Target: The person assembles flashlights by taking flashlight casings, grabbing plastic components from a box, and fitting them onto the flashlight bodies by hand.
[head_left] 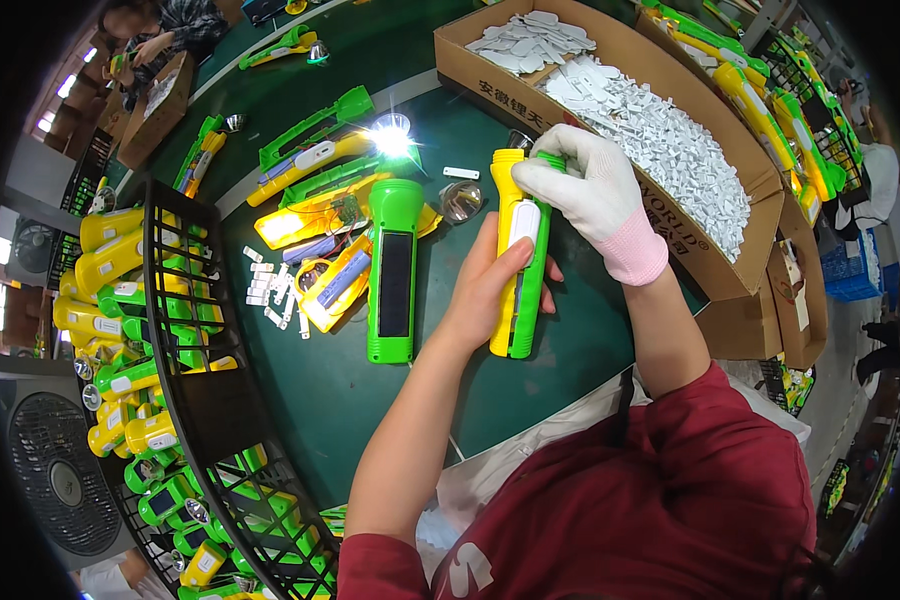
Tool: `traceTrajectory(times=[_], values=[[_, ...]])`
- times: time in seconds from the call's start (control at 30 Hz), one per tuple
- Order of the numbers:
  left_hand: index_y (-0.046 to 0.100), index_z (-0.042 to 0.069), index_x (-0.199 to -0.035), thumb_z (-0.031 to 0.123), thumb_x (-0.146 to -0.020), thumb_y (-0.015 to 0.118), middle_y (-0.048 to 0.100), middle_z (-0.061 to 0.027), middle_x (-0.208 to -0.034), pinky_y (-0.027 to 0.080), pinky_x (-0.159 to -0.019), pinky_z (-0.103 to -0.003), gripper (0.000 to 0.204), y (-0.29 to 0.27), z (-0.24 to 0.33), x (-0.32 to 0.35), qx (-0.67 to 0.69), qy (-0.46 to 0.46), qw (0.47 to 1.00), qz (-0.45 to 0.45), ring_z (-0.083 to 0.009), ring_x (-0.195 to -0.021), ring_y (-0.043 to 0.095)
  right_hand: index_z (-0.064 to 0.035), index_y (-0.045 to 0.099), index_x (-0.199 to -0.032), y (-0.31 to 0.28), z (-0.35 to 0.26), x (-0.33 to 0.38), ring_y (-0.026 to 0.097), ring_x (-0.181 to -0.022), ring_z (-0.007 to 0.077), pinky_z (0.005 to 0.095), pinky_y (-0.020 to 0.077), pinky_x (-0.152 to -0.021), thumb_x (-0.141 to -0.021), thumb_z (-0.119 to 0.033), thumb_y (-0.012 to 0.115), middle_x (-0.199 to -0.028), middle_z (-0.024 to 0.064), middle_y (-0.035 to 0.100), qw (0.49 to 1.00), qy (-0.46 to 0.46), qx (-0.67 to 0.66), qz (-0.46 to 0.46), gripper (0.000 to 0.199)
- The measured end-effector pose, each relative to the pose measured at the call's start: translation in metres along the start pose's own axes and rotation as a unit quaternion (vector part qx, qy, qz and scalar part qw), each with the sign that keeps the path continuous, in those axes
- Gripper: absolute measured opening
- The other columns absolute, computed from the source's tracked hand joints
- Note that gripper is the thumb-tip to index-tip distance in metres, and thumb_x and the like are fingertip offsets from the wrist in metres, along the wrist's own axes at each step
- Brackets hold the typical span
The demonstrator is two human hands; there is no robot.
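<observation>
My bare left hand (478, 295) is wrapped round the body of a yellow and green flashlight (520, 325), its thumb lying by a white switch plate (523, 222). The flashlight stands nearly upright in the picture, its yellow and green halves side by side. At the head end, my right hand (585, 185), in a white glove with a pink cuff, closes its fingers on the green half. The glove hides part of that end. To the left lies a green flashlight shell (395, 205) with a dark panel. Between them sits a loose silver reflector (461, 202).
A cardboard box (670, 225) of small white plastic parts stands at right. Left of the shell are white pieces (260, 285), opened yellow casings (335, 290) and a lit flashlight (320, 155). A black basket (205, 400) of flashlights flanks the green table. Another person sits far left.
</observation>
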State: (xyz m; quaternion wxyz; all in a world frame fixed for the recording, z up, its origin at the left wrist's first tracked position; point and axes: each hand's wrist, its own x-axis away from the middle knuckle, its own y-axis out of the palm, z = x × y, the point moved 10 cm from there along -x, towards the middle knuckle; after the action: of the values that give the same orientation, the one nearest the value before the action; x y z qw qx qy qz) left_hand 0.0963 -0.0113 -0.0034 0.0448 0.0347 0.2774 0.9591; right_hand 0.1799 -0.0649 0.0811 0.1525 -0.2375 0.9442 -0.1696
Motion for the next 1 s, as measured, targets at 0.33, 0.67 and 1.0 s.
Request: traceTrajectory(times=[0.33, 0.67, 1.0], values=[[0.034, 0.007, -0.114, 0.026, -0.090, 0.049, 0.053, -0.0098, -0.086, 0.049, -0.054, -0.027, 0.034, -0.014, 0.006, 0.000, -0.015, 0.084, 0.992, 0.089, -0.0164, -0.058, 0.057, -0.0058, 0.053, -0.108, 0.014, -0.034, 0.011, 0.060, -0.079, 0.0254, 0.0368, 0.0475, -0.069, -0.067, -0.030, 0.069, -0.093, 0.0126, 0.057, 0.978, -0.144, 0.145, 0.034, 0.050], [0.028, 0.002, -0.131, 0.023, -0.078, 0.064, 0.052, -0.0189, -0.116, 0.041, -0.089, -0.037, 0.068, 0.001, 0.046, 0.024, -0.343, 0.296, 0.882, 0.130, -0.0290, -0.105, 0.055, -0.0030, 0.053, -0.108, 0.011, -0.013, 0.014, 0.058, -0.083, 0.0143, 0.0273, 0.0466, -0.076, -0.067, -0.024, 0.071, -0.096, 0.0086, 0.060, 0.984, -0.022, -0.174, 0.014, 0.049], [0.028, 0.008, -0.131, 0.023, -0.072, 0.071, 0.060, -0.0164, -0.100, 0.047, -0.077, -0.035, 0.074, -0.001, 0.033, 0.016, -0.338, 0.178, 0.917, 0.114, -0.0266, -0.088, 0.062, 0.0014, 0.044, -0.124, 0.038, 0.013, 0.010, 0.050, -0.109, 0.0197, 0.0312, 0.0368, -0.097, -0.066, -0.031, 0.072, -0.118, 0.0092, 0.053, 0.839, 0.075, -0.489, -0.226, 0.072]])
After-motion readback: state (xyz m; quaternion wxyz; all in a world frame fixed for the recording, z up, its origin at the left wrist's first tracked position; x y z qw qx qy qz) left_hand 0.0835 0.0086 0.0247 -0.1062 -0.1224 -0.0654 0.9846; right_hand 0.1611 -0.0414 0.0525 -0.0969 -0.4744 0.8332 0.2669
